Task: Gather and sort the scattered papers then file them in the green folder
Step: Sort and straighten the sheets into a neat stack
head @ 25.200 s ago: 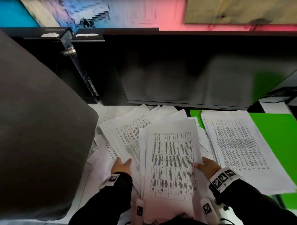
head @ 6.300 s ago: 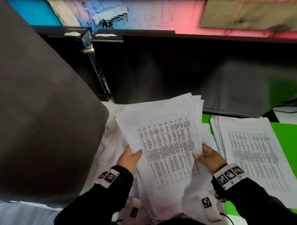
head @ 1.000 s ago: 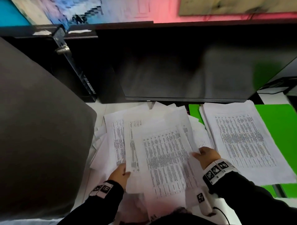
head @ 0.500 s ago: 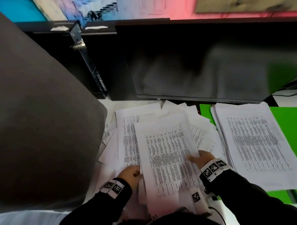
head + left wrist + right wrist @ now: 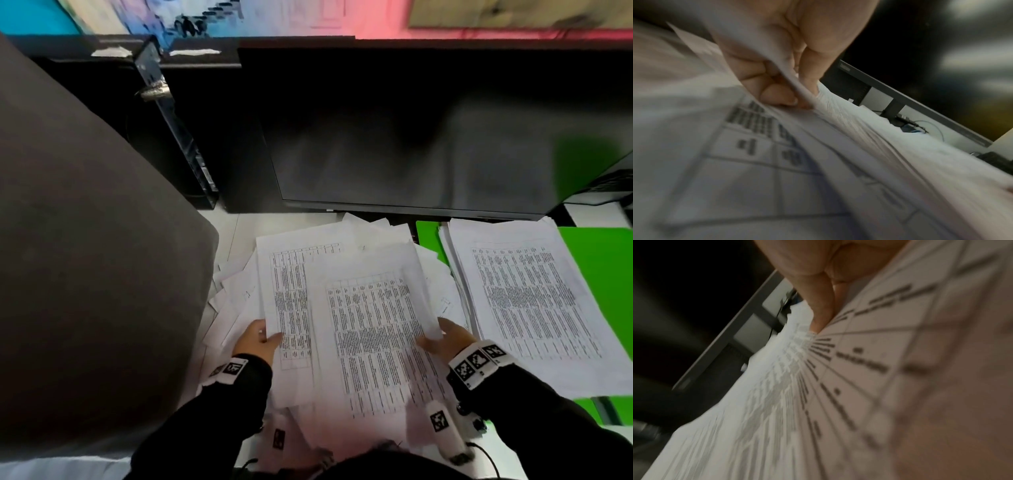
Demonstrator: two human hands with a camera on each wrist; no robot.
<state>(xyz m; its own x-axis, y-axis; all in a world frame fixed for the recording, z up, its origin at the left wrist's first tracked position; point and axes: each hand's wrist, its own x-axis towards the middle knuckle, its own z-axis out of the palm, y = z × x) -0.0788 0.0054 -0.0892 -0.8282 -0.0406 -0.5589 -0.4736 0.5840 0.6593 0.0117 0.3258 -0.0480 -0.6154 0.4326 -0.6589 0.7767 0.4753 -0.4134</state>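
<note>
- The left hand (image 5: 255, 342) is pinching the left edge of a printed sheet (image 5: 289, 308), thumb on top.
- The right hand (image 5: 445, 339) is gripping the right edge of the top sheet (image 5: 373, 335), which is overlapping the first.
- Loose papers (image 5: 236, 291) are lying fanned under both, mid-desk near the front edge.
- The sorted stack (image 5: 527, 301) is resting on the open green folder (image 5: 603, 253) toward the desk's right edge.
- The stack is lying just right of the right hand, long axis running front to back like the held sheets, so that hand is probably carrying across.
</note>
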